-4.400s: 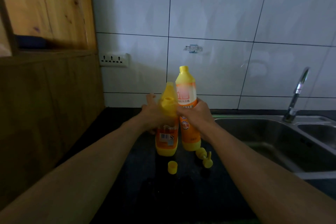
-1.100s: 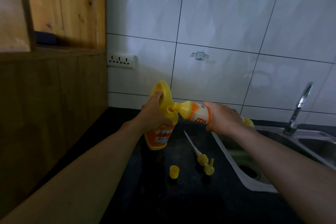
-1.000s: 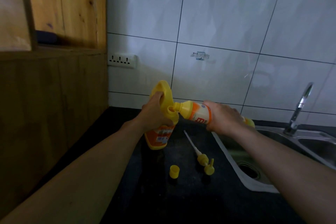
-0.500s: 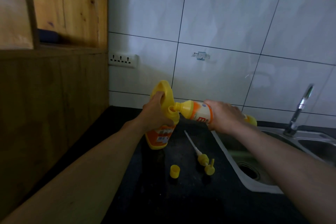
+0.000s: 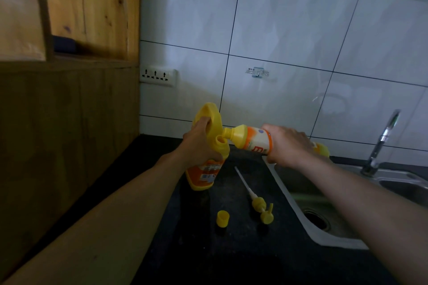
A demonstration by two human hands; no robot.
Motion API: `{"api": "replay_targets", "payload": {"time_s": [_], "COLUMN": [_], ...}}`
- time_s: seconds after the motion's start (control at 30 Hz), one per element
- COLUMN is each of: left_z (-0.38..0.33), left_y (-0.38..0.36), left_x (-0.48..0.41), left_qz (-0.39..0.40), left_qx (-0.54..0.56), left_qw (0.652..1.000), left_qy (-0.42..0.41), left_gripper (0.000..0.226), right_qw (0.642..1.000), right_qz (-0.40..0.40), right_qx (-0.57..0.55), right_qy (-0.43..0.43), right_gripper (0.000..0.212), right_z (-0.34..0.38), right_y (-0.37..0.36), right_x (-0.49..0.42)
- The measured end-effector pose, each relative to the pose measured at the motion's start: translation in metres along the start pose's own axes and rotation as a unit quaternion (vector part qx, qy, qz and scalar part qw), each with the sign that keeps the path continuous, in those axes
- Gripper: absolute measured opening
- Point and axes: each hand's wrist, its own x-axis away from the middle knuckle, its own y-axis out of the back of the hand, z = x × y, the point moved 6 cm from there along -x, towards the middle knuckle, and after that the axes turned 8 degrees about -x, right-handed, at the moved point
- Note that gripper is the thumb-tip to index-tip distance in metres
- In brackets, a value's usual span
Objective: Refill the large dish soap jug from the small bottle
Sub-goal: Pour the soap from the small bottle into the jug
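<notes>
home kitchen – sink (image 5: pixel 301 210), tap (image 5: pixel 382 141), tiled wall (image 5: pixel 289 30)

sink (image 5: pixel 398 174), faucet (image 5: pixel 382 139), wall socket (image 5: pixel 157 74), possibly sponge (image 5: pixel 63 44)

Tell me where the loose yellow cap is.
Head view: the loose yellow cap sits on the dark counter, just left of the pump head, nearer the camera than the jug.

Toward the back of the black stone counter (image 5: pixel 208 261), the large yellow plastic jug (image 5: pixel 201 177) leans in the grip of the left hand (image 5: pixel 199 143). To its right, the small orange-and-white plastic bottle (image 5: pixel 253 140) lies near level in the right hand (image 5: pixel 287 146), spout over the jug's mouth. Nearer the front edge sit a small yellow plastic cap (image 5: pixel 222 218) and, right of it, a yellow plastic pump dispenser (image 5: pixel 259 203). The steel sink (image 5: pixel 324 237) adjoins the counter's right edge.
</notes>
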Motion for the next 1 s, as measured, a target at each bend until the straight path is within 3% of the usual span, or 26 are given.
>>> {"api": "replay_targets", "payload": {"time_s": [0.47,0.8,1.0], "left_z": [-0.0004,0.0022,0.0021], "left_y": [0.0003,-0.0002,-0.0016], "left_x": [0.0013,-0.0002,-0.0009], "left_qz": [-0.001,-0.010,-0.011], "left_qx": [0.007,0.004,0.001], "left_qw": [1.000,1.000,1.000], "left_qy": [-0.001,-0.003,-0.002], "left_gripper": [0.115,0.101,0.108], "right_qw": [0.999,0.999,0.999], "right_qz": [0.003,0.006,0.002], "right_qx": [0.033,0.034,0.042], "right_qy": [0.003,0.005,0.005], "right_gripper": [0.051,0.050,0.049], "right_z": [0.0028,0.0034,0.0036], "right_y": [0.0054,0.0047,0.0057], "right_x": [0.0002,-0.0003,-0.0005]}}
